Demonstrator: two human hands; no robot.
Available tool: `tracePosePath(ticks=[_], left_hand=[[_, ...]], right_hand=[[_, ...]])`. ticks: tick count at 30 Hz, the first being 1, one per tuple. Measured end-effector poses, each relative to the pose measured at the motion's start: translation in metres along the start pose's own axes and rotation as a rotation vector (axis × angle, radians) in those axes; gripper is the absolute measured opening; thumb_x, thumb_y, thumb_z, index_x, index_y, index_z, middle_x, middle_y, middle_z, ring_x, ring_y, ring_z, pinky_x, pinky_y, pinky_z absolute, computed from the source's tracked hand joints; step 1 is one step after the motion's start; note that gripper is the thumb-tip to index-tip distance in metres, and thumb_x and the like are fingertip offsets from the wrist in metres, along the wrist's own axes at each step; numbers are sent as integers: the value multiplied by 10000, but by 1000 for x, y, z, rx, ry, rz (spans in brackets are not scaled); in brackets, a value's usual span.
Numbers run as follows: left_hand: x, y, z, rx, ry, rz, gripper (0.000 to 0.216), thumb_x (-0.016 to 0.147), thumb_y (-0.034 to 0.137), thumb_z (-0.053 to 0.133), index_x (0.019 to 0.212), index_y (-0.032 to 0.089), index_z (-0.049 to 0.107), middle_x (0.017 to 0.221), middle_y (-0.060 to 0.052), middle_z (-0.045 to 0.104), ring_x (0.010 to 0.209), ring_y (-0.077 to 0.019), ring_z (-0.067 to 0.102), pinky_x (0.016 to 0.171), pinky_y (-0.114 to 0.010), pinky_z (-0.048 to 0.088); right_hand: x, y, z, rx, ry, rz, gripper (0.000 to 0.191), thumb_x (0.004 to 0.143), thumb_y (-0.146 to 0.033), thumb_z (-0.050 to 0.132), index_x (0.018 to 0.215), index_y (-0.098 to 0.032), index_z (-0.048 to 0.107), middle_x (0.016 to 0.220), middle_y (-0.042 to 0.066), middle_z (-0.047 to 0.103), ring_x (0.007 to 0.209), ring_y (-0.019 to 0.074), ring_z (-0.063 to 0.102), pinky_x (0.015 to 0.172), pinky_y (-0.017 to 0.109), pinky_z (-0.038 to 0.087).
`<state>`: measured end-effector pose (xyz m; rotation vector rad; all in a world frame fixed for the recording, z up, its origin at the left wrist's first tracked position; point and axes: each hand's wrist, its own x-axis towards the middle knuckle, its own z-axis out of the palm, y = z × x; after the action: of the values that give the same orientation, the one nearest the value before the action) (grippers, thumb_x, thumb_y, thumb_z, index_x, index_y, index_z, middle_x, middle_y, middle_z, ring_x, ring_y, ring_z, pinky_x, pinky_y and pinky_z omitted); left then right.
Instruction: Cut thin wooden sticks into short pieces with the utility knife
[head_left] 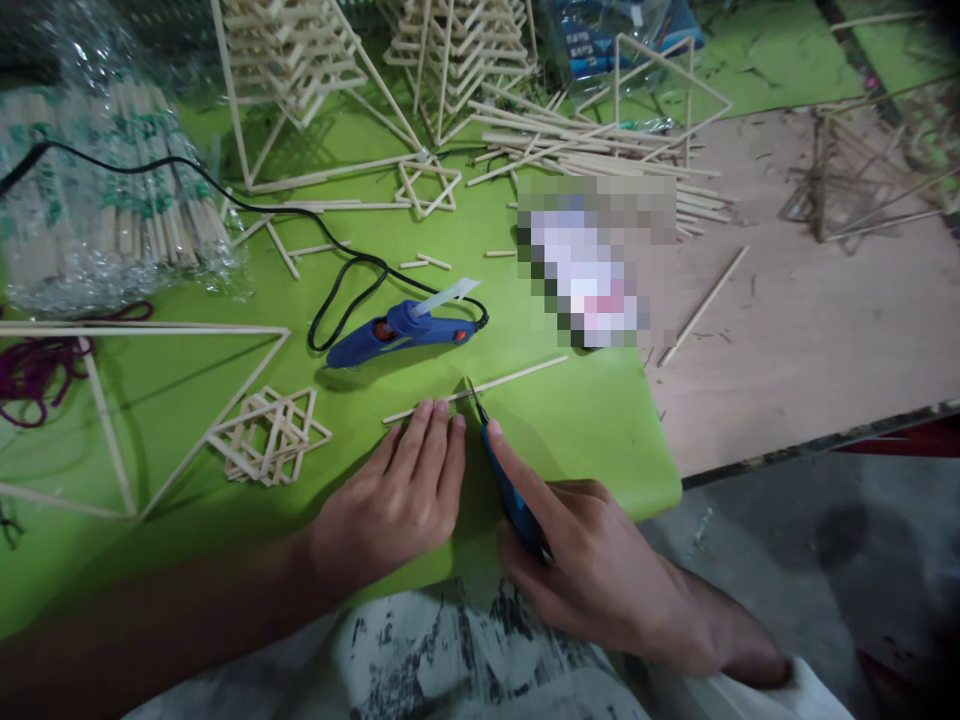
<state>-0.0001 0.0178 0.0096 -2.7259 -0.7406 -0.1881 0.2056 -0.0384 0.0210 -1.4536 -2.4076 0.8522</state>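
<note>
A thin wooden stick [525,373] lies slantwise on the green table cover. My left hand [405,490] lies flat, its outstretched fingertips pressing on the stick's left part. My right hand [592,560] is closed around a blue utility knife [510,490], index finger along its top. The blade meets the stick just right of my left fingertips. Beyond the stick lies a blue hot glue gun [405,332] with a glue stick in it. A small star-shaped stack of sticks [270,435] sits left of my left hand.
Plastic-wrapped chopsticks [127,190] lie at the left, near purple yarn [45,375] and a large stick frame [176,470]. A black cord [262,208] crosses the table. Behind are stacked stick stars [292,60] and loose sticks [577,140]. A blurred phone-like object [581,270] lies right.
</note>
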Motion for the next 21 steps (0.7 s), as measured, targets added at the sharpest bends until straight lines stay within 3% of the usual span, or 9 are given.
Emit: tracePosePath(ticks=[9,15,21], left_hand=[[-2,1,1,-55,-4,-18,373,909,109,473,1239,-15,594,1258,-229,631,1169,-284,626,934,-333,540],[0,0,2,-8,14,0,352,920,116,454,1199,-18,620,1200,-223,665,1114,-287,659,873,-329,579],[1,1,1,-1,5,10,352,913,110,457,1191,-21,626,1192,-227,666,1097,-294,667,842,-328,596]], right_hand=[[1,-1,0,-30,-7,8,778,848,-152,381,1526,-14,25,747,73,697,575,197,642,511,308,526],[2,-2,0,-91,-2,-41,773,832,-141,375,1509,41,52,807,126,716,589,216,654,518,342,544],[2,-1,0,-84,-12,-49,757,839,-136,375,1500,65,64,763,112,711,570,229,654,498,356,541]])
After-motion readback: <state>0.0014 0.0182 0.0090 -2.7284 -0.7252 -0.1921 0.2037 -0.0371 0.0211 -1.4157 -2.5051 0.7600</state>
